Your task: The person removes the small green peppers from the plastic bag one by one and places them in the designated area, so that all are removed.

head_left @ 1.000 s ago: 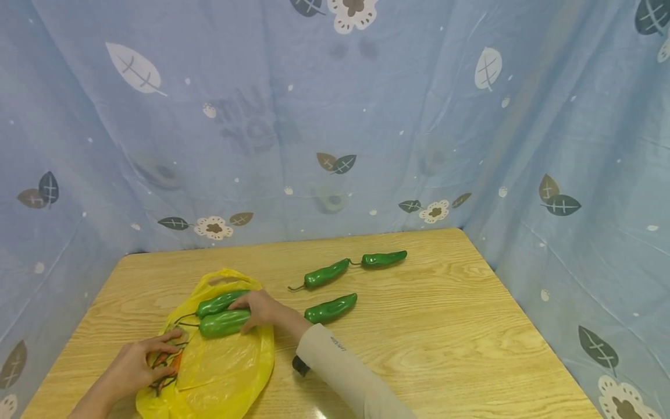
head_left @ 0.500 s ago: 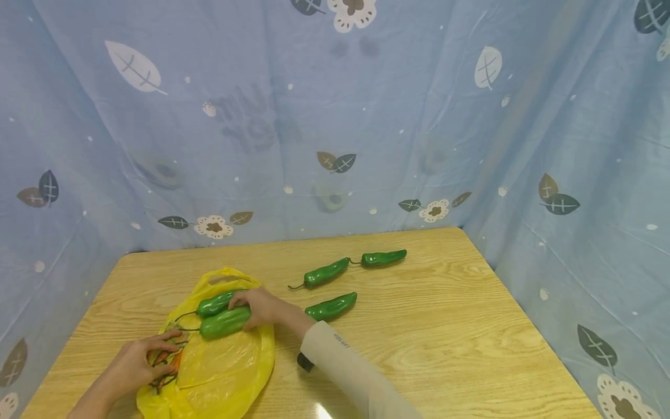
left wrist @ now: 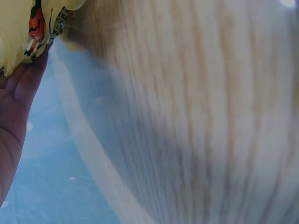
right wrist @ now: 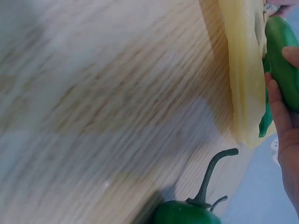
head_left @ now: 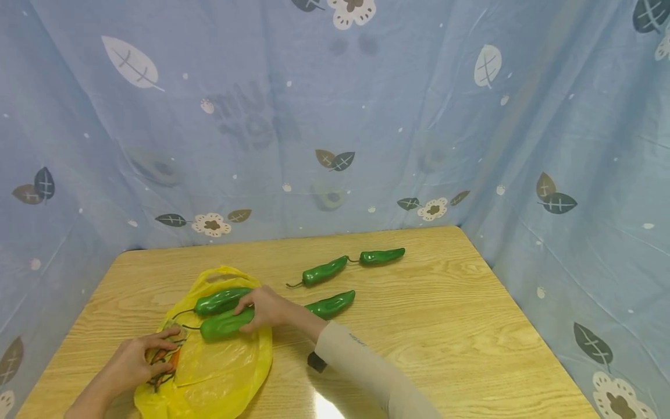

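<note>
A yellow plastic bag (head_left: 222, 372) lies spread at the table's left. My left hand (head_left: 131, 364) grips its left edge, thumb and fingers on either side of an orange and dark-lined patch (head_left: 174, 359). That patch looks like print in the left wrist view. My right hand (head_left: 267, 308) holds a large green pepper (head_left: 222, 326) by its stemless end, over the bag. The right wrist view shows the thumb and fingers around this pepper (right wrist: 282, 65). Just behind it, a second green pepper (head_left: 217, 301) lies on the bag, partly covered by the right hand.
To the right of the bag, three green peppers lie on the wooden table (head_left: 445, 337): a near one (head_left: 332, 304) partly behind my right arm, a middle one (head_left: 324, 272) and a far one (head_left: 382, 256). A blue patterned curtain (head_left: 366, 116) stands behind and at the sides.
My right hand has shifted slightly to the right, and the pepper it holds has moved with it. The left hand keeps its place on the bag. The head view has moved a little.
</note>
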A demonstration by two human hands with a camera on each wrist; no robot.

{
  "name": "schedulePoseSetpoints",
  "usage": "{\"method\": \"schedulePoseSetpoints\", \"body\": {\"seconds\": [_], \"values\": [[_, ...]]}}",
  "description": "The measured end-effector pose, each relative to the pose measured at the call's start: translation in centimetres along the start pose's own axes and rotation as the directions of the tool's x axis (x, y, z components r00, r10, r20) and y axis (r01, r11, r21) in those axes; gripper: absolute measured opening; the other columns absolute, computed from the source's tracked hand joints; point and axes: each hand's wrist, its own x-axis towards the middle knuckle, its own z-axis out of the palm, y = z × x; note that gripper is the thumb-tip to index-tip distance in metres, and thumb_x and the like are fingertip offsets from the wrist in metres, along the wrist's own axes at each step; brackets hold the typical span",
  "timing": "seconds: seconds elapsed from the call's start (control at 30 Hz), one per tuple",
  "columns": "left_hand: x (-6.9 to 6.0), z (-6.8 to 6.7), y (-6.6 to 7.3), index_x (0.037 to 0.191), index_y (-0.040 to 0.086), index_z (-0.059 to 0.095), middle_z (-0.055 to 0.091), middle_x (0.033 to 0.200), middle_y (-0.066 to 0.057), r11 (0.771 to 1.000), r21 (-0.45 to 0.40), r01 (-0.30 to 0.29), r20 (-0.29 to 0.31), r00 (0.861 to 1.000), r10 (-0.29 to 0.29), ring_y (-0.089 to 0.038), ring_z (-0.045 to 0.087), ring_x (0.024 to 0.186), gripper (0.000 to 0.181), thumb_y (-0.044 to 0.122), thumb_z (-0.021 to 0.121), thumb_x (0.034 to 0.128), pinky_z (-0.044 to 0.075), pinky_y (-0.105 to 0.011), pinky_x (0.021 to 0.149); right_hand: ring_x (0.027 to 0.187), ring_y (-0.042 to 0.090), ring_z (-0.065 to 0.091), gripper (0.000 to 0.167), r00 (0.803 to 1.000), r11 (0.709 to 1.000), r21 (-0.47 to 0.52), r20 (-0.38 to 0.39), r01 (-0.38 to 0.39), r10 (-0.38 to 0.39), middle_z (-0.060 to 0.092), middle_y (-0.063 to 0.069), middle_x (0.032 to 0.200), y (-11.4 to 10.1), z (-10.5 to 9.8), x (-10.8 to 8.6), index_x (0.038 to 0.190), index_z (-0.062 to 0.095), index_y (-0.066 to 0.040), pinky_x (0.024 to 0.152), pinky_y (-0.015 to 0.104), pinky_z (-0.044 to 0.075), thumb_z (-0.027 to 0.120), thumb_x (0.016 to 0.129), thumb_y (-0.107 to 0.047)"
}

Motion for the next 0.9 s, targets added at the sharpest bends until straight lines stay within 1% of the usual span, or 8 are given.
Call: {"method": "schedulePoseSetpoints", "body": {"seconds": [0.07,0.17,0.3,0.5,0.63,0.7,0.77,0.9], "values": [[0.0,0.0,0.0,0.096,0.018,0.076,0.065,0.122,-0.008,1.0,-0.003,0.002,0.003,1.0,-0.002,-0.013,0.06,0.109,0.034,0.029,0.086,0.0662,0.055,-0.031,0.076,0.055,-0.004,0.029,0.029,1.0,1.0,0.025,-0.019,0.0,0.0,0.071,-0.006,0.104,0.2,0.0,-0.4,0.109,0.074,-0.013,0.055,0.008,0.03,0.078,0.081,-0.02],[0.1,0.1,0.0,0.096,0.017,0.076,0.065,0.122,-0.01,1.0,-0.005,0.007,0.008,1.0,-0.007,-0.027,0.061,0.108,0.034,0.029,0.086,0.0665,0.055,-0.031,0.077,0.075,-0.011,0.047,0.03,0.998,0.992,0.128,-0.056,-0.012,0.02,0.07,-0.005,0.107,0.5,0.0,-1.2,0.11,0.073,-0.013,0.071,0.004,0.038,0.079,0.08,-0.02],[0.1,0.2,0.0,0.096,0.017,0.076,0.065,0.122,-0.01,1.0,-0.001,0.013,0.004,1.0,-0.013,-0.031,0.061,0.108,0.034,0.029,0.086,0.0662,0.055,-0.031,0.076,0.097,-0.006,0.058,0.03,0.993,0.945,0.325,-0.104,-0.026,0.064,0.069,-0.007,0.11,0.8,-0.3,-2.7,0.11,0.073,-0.014,0.082,0.011,0.046,0.079,0.08,-0.019],[0.1,0.3,-0.2,0.096,0.018,0.076,0.066,0.121,-0.007,1.0,0.016,0.015,-0.013,1.0,-0.015,-0.02,0.062,0.107,0.035,0.031,0.086,0.065,0.055,-0.032,0.077,0.101,-0.003,0.058,0.03,0.982,0.872,0.488,-0.138,-0.042,0.125,0.068,-0.011,0.112,1.0,-1.2,-4.8,0.11,0.073,-0.016,0.083,0.017,0.049,0.079,0.081,-0.018],[0.0,0.3,-0.2,0.095,0.02,0.076,0.067,0.12,-0.005,0.999,0.033,0.011,-0.028,1.0,-0.01,-0.03,0.062,0.105,0.035,0.032,0.086,0.0643,0.055,-0.03,0.074,0.102,0.0,0.06,0.03,0.979,0.859,0.511,-0.164,-0.02,0.12,0.068,-0.006,0.114,1.3,-1.8,-5.8,0.111,0.073,-0.012,0.085,0.021,0.051,0.078,0.081,-0.015],[0.0,0.3,-0.3,0.095,0.02,0.076,0.067,0.119,-0.004,0.999,0.041,0.009,-0.03,1.0,-0.008,-0.031,0.062,0.104,0.034,0.032,0.086,0.0645,0.055,-0.03,0.073,0.101,0.002,0.061,0.03,0.977,0.853,0.522,-0.18,-0.001,0.111,0.069,-0.004,0.114,1.2,-1.9,-6.3,0.111,0.073,-0.011,0.094,0.026,0.047,0.078,0.081,-0.013],[0.0,0.3,-0.3,0.094,0.021,0.076,0.067,0.119,-0.001,0.999,0.046,0.009,-0.034,0.999,-0.007,-0.026,0.064,0.102,0.034,0.033,0.086,0.0642,0.055,-0.031,0.073,0.102,0.002,0.061,0.03,0.975,0.846,0.533,-0.195,0.017,0.103,0.069,-0.003,0.113,1.1,-2.1,-6.6,0.111,0.073,-0.01,0.106,0.032,0.038,0.078,0.081,-0.012],[-0.1,0.3,-0.4,0.095,0.019,0.076,0.067,0.119,0.002,1.0,0.026,-0.006,-0.034,0.999,0.007,-0.007,0.064,0.096,0.035,0.034,0.086,0.0649,0.055,-0.028,0.07,0.095,0.002,0.062,0.031,0.974,0.822,0.568,-0.208,0.041,0.095,0.07,-0.004,0.109,0.5,-2.7,-7.5,0.11,0.073,-0.006,0.107,0.034,0.037,0.078,0.08,-0.008]]}}
